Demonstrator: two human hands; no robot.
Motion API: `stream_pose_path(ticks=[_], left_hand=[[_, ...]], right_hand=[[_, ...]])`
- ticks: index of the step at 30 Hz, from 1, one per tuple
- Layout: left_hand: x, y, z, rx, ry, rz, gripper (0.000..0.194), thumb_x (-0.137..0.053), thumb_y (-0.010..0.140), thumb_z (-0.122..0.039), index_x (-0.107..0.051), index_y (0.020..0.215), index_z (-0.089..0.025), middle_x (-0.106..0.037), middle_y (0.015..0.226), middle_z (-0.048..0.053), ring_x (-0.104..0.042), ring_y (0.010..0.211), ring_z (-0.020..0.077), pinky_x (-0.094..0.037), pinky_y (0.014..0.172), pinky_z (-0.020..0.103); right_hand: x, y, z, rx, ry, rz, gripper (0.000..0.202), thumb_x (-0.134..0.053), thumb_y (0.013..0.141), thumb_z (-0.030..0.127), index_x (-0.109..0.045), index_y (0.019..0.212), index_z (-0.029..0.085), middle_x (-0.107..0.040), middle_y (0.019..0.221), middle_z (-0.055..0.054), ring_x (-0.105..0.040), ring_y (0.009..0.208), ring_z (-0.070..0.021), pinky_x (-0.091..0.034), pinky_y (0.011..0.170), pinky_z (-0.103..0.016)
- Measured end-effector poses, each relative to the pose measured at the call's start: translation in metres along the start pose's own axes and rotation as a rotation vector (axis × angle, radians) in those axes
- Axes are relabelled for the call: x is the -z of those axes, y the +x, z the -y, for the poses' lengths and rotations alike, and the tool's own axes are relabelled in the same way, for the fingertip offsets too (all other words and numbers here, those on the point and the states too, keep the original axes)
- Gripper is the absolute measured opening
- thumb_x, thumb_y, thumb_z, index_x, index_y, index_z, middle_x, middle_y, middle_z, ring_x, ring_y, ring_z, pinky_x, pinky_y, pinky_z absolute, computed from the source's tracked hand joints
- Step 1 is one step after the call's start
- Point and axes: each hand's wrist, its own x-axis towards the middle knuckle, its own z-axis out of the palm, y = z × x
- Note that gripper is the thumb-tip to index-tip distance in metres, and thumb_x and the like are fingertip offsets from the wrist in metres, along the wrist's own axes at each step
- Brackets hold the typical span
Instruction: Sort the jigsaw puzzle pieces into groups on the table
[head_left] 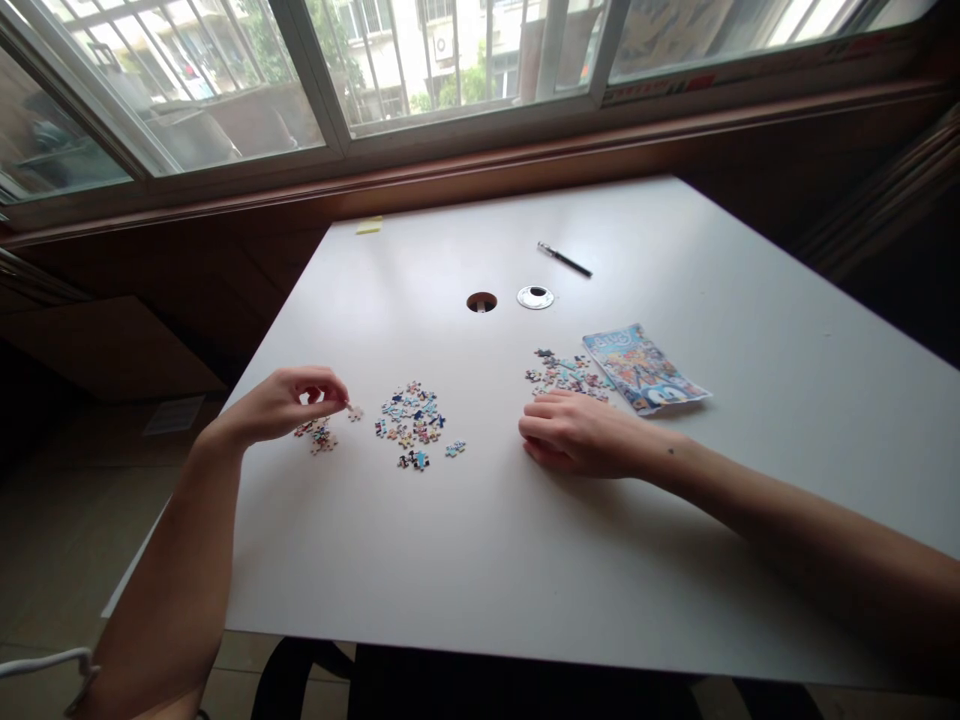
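Pinching a puzzle piece (354, 411) at its fingertips, the left hand (289, 403) is held just above the white table (480, 560). A small pile of pieces (321, 434) lies under those fingers, a larger heap (414, 424) just beyond them. The right hand (577, 433) is laid flat, fingers loosely curled, holding nothing; more pieces (564, 372) and a picture card (643, 368) lie just past its knuckles.

Setting: a room in a home or small office. Indicators: a plain white surface (450, 560) with a cable hole (481, 301), positioned against a wide sliding window (315, 70). Residential buildings are visible outside. A pen (564, 259) lies near the far edge.
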Motion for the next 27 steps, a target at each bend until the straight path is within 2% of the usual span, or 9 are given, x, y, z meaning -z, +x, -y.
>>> stream_pose_path(ticks=[6, 11, 18, 22, 24, 27], left_hand=[[-0.004, -0.003, -0.002, -0.068, -0.444, -0.187, 0.018, -0.080, 0.081, -0.028, -0.074, 0.095, -0.017, -0.076, 0.086, 0.008, -0.073, 0.084, 0.0208, -0.060, 0.076, 0.030], [-0.009, -0.002, -0.004, -0.192, -0.511, -0.348, 0.016, -0.084, 0.075, -0.019, -0.078, 0.090, -0.018, -0.076, 0.087, 0.007, -0.073, 0.088, 0.0215, -0.061, 0.082, 0.033], [-0.016, 0.006, -0.004, -0.250, -0.446, -0.298, 0.014, -0.081, 0.079, -0.020, -0.079, 0.092, -0.019, -0.076, 0.089, 0.009, -0.070, 0.087, 0.0214, -0.057, 0.077, 0.033], [-0.022, 0.010, -0.006, -0.225, -0.380, -0.315, 0.013, -0.082, 0.077, -0.025, -0.078, 0.089, -0.020, -0.076, 0.086, 0.008, -0.070, 0.085, 0.0216, -0.056, 0.075, 0.033], [-0.026, 0.012, -0.007, -0.174, -0.259, -0.353, 0.015, -0.080, 0.079, -0.030, -0.077, 0.090, -0.020, -0.076, 0.086, 0.007, -0.070, 0.083, 0.0214, -0.055, 0.073, 0.033], [-0.033, 0.018, -0.005, -0.095, 0.044, -0.395, 0.017, -0.073, 0.084, -0.036, -0.076, 0.091, -0.021, -0.076, 0.089, 0.005, -0.067, 0.080, 0.0189, -0.051, 0.071, 0.030]], right_hand=[[0.000, 0.001, 0.000, 0.003, 0.005, -0.007, 0.019, -0.047, 0.096, 0.019, -0.049, 0.077, 0.019, -0.054, 0.074, -0.003, -0.046, 0.070, -0.0159, -0.034, 0.070, -0.030], [0.001, 0.000, 0.000, -0.001, -0.002, -0.007, 0.018, -0.048, 0.096, 0.019, -0.050, 0.077, 0.019, -0.055, 0.075, -0.003, -0.046, 0.071, -0.0161, -0.033, 0.070, -0.030], [0.001, -0.001, 0.001, -0.003, -0.003, -0.003, 0.018, -0.047, 0.096, 0.020, -0.050, 0.078, 0.019, -0.055, 0.075, -0.003, -0.046, 0.071, -0.0160, -0.034, 0.071, -0.030], [0.000, -0.001, 0.000, 0.002, -0.011, -0.001, 0.019, -0.047, 0.096, 0.020, -0.050, 0.078, 0.019, -0.055, 0.075, -0.003, -0.046, 0.071, -0.0161, -0.033, 0.070, -0.030], [-0.001, 0.000, -0.001, 0.006, -0.007, -0.005, 0.019, -0.046, 0.096, 0.020, -0.050, 0.077, 0.019, -0.054, 0.074, -0.003, -0.046, 0.070, -0.0161, -0.033, 0.069, -0.030], [-0.001, 0.000, -0.001, 0.007, -0.003, -0.014, 0.019, -0.047, 0.096, 0.020, -0.050, 0.078, 0.019, -0.054, 0.075, -0.003, -0.046, 0.071, -0.0162, -0.033, 0.070, -0.030]])
